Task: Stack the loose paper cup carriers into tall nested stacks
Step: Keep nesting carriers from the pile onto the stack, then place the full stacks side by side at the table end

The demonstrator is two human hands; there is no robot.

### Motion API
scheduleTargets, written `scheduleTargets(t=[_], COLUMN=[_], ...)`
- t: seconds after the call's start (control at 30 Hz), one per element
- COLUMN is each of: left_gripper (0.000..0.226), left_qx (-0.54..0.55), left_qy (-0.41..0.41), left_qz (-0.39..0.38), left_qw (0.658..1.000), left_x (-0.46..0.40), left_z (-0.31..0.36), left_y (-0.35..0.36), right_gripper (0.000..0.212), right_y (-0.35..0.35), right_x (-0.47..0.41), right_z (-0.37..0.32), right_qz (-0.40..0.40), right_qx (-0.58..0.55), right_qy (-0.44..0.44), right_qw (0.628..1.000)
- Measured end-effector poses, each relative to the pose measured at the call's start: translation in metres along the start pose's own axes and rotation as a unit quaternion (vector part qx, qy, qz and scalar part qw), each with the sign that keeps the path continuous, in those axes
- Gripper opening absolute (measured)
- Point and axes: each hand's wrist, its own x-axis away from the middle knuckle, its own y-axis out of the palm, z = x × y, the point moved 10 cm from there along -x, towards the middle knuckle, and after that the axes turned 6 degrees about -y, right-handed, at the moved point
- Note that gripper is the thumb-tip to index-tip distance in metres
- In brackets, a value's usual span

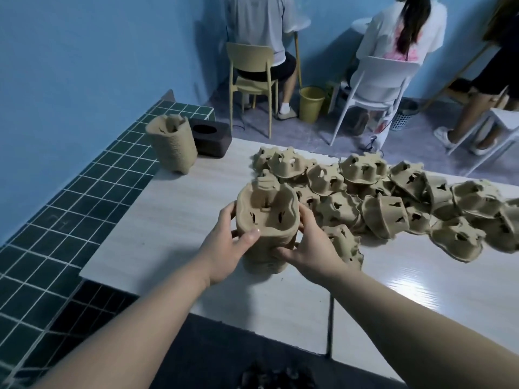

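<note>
A nested stack of tan pulp cup carriers (266,220) stands on the white table (174,220) in front of me. My left hand (227,248) grips its left side, thumb on the near rim. My right hand (309,245) holds the right side, fingers curled round the stack's wall. A heap of loose carriers (393,203) spreads across the table to the right of the stack. A tall finished stack (174,144) stands at the table's far left corner.
A dark box with an oval hole (210,138) sits beside the finished stack. A green tiled ledge (70,209) runs along the left. Beyond the table, people sit on chairs (250,68), with a yellow bin (311,103) between them.
</note>
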Motion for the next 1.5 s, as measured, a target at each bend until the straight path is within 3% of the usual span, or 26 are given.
scheduleTargets(t=[0.27,0.43,0.7,1.03,1.17,1.33,1.5], left_gripper=[0.071,0.076,0.068,0.061,0.054,0.06,0.068], left_qx=[-0.049,-0.073,-0.055,-0.151,-0.248,-0.345,-0.349], left_qy=[-0.011,-0.024,-0.031,-0.018,0.013,0.024,0.03], left_qz=[-0.031,-0.039,0.007,-0.009,-0.009,-0.012,-0.01], left_qw=[0.998,0.996,0.998,0.988,0.969,0.938,0.937], left_x=[-0.012,-0.022,-0.053,-0.161,-0.212,-0.255,-0.273], left_z=[-0.01,-0.013,-0.011,0.001,0.018,0.023,0.021], left_y=[0.005,-0.002,-0.049,-0.154,-0.192,-0.223,-0.244], right_gripper=[0.112,0.12,0.115,0.119,0.117,0.112,0.113], right_y=[0.001,0.003,0.037,0.089,0.101,0.11,0.116], right_x=[0.001,-0.013,-0.068,-0.197,-0.248,-0.282,-0.295], right_z=[0.021,0.01,-0.004,-0.019,-0.027,-0.029,-0.03], right_qz=[-0.046,-0.025,-0.025,0.047,0.094,0.133,0.136], right_qx=[0.017,0.116,0.1,0.119,0.122,0.147,0.168], right_qy=[0.055,0.012,-0.005,0.046,0.073,0.111,0.131], right_qw=[0.997,0.993,0.995,0.991,0.985,0.974,0.967])
